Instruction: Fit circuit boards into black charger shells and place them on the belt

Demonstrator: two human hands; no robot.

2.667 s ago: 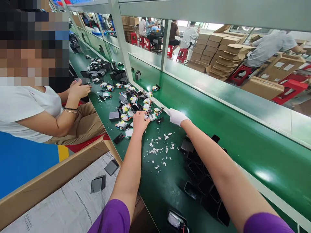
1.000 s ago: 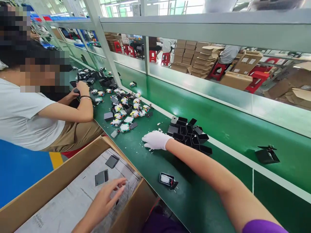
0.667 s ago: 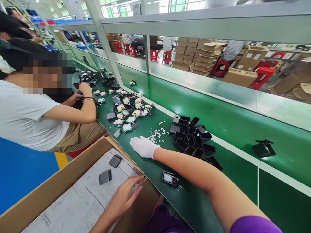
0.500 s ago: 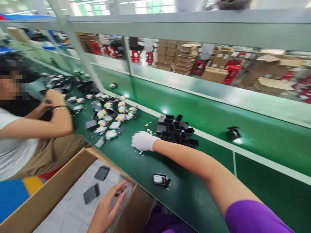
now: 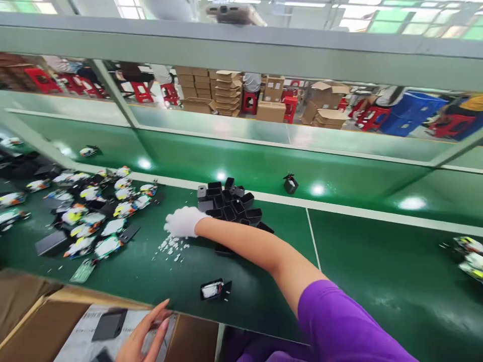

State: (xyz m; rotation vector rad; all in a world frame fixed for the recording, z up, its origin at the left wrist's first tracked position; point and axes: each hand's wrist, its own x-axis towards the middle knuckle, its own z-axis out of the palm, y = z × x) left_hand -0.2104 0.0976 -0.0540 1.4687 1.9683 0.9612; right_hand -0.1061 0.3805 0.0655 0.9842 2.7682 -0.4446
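Observation:
My right hand (image 5: pixel 184 221), in a white glove, is down on the green worktop (image 5: pixel 264 291). White crumbs (image 5: pixel 172 246) lie against its near side; its fingertips point down and are hidden. Just right of the glove is a pile of small black open cases (image 5: pixel 232 203), partly covered by my forearm. Closer to me lies a single black case with a white insert (image 5: pixel 212 289). My left hand (image 5: pixel 145 332), bare, hovers over a cardboard box (image 5: pixel 192 337) with thumb and fingers apart and nothing in them. Inside that box a flat black case (image 5: pixel 109 324) rests on a grey-white sheet.
Many white-and-coloured electronic parts (image 5: pixel 113 226) are heaped on the left of the worktop. A black case (image 5: pixel 290 184) stands by the green back panel (image 5: pixel 188 151). More parts (image 5: pixel 471 259) lie at the right edge. A grey rail (image 5: pixel 241 45) crosses above.
My view has swung right, and the co-worker has left the picture. The white crumbs now lie bunched on the near side of my gloved hand. My left hand stays over the box.

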